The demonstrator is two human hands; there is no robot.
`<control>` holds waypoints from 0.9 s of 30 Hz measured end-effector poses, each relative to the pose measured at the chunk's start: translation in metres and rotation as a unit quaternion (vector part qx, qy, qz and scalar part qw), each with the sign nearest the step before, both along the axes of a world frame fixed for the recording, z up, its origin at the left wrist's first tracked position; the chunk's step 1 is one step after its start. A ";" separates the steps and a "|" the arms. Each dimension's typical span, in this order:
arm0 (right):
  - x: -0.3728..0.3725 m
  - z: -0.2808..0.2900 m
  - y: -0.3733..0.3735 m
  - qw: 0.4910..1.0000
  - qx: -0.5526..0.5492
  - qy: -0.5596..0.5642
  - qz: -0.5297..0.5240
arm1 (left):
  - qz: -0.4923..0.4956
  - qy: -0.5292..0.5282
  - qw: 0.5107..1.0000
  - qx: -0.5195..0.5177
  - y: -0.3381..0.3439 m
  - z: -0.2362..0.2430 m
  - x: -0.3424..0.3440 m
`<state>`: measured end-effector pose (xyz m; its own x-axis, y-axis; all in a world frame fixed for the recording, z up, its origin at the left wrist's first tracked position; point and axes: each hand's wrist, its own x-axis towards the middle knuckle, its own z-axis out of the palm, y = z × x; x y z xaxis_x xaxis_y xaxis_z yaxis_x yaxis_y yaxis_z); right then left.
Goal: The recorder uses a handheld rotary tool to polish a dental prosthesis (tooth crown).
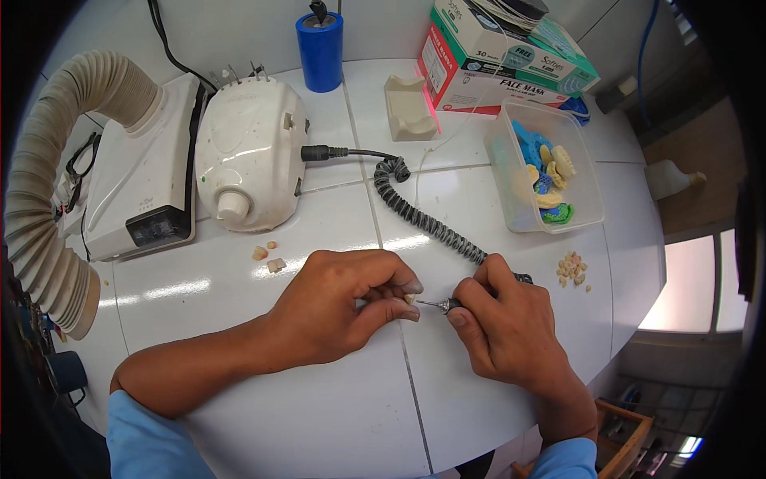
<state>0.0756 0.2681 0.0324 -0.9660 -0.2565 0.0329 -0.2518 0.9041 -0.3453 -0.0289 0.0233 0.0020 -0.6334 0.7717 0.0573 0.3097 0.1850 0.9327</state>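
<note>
My left hand (pixel 335 299) pinches a small cream-coloured dental crown (pixel 410 298) between thumb and fingers, so most of it is hidden. In my right hand (pixel 511 323) is a rotary handpiece (pixel 448 306), gripped like a pen. The thin bur (pixel 427 302) at its tip points left and lies at the crown or just short of it; whether they touch I cannot tell. A coiled grey cord (pixel 431 225) links the handpiece to a white control unit (pixel 247 152) with a round knob. Both hands are just above the white tiled tabletop (pixel 335 415).
Several loose tooth-coloured pieces (pixel 275 265) lie beyond my left hand, and a small pile of them (pixel 572 269) at the right. A clear plastic tub (pixel 586 203) holds dental moulds. Behind stand a cream handpiece rest (pixel 409 112), a blue cylinder (pixel 321 56), mask boxes (pixel 495 80) and a ribbed hose (pixel 48 176).
</note>
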 end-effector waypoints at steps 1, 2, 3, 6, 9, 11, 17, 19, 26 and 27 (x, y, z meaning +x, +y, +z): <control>0.000 0.000 0.001 1.000 -0.006 -0.007 -0.003 | 0.019 -0.016 0.999 0.026 -0.001 -0.002 0.001; 0.000 0.000 0.001 1.000 -0.008 -0.005 0.000 | 0.022 -0.013 0.999 0.024 -0.001 -0.003 0.002; 0.000 0.000 0.002 1.000 -0.008 -0.001 -0.003 | 0.083 -0.089 0.989 0.078 -0.002 -0.004 0.003; 0.001 0.000 0.001 1.000 -0.012 -0.001 -0.008 | 0.168 -0.195 0.948 0.187 -0.004 0.009 0.004; 0.001 -0.002 0.001 1.000 -0.017 -0.002 -0.009 | 0.205 -0.157 0.936 0.239 -0.007 0.027 0.004; 0.000 -0.002 0.001 1.000 -0.018 -0.002 -0.011 | 0.206 -0.157 0.931 0.255 -0.009 0.037 0.005; -0.001 0.001 0.002 1.000 -0.007 -0.006 -0.014 | 0.193 -0.175 0.928 0.267 -0.006 0.036 0.008; -0.002 0.002 0.000 1.000 0.006 -0.005 -0.004 | 0.175 -0.239 0.938 0.182 -0.007 0.006 0.005; 0.005 0.013 0.010 0.990 -0.117 0.028 -0.078 | 0.118 -0.213 0.964 0.103 -0.004 -0.004 0.003; 0.007 0.020 0.015 0.973 -0.198 0.018 -0.121 | 0.122 -0.201 0.966 0.106 -0.005 -0.005 0.003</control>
<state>0.0824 0.2833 0.0524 -0.9928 0.0179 0.1180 -0.0668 0.7362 -0.6735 -0.0257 0.0185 -0.0026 -0.7985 0.5952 -0.0905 -0.1138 -0.0016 0.9935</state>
